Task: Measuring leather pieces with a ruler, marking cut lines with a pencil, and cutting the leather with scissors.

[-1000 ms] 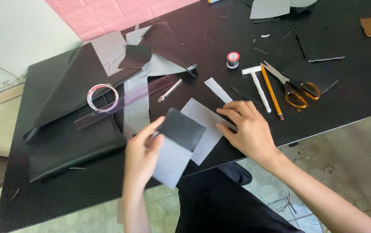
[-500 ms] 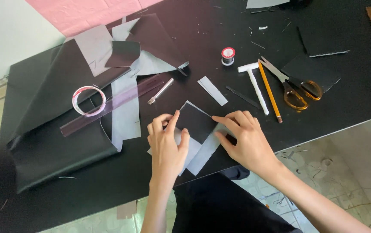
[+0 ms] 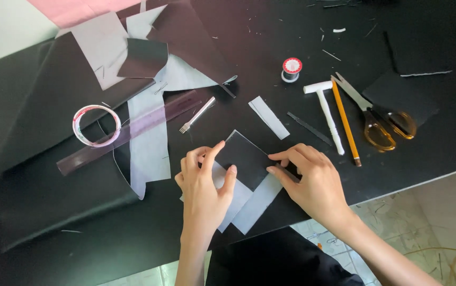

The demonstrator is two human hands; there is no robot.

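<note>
Black square patch (image 3: pixel 245 157) lies pinned flat under both hands' spread fingertips (image 3: pixel 222 146).

Head view, looking down on a black counter (image 3: pixel 440 153). The left hand (image 3: pixel 204 188) and right hand (image 3: pixel 310 180) press flat on a small black square piece (image 3: pixel 245 159) lying over grey sheets (image 3: pixel 254 204) near the counter's front edge. Beyond lie a grey strip (image 3: pixel 268 117), a white mallet (image 3: pixel 326 111), a yellow pencil (image 3: pixel 345 123), amber-handled scissors (image 3: pixel 379 119), a thread spool (image 3: pixel 291 69), a pronged metal tool (image 3: pixel 197 115), a translucent ruler (image 3: pixel 127 132) and a tape roll (image 3: pixel 96 125).
</note>
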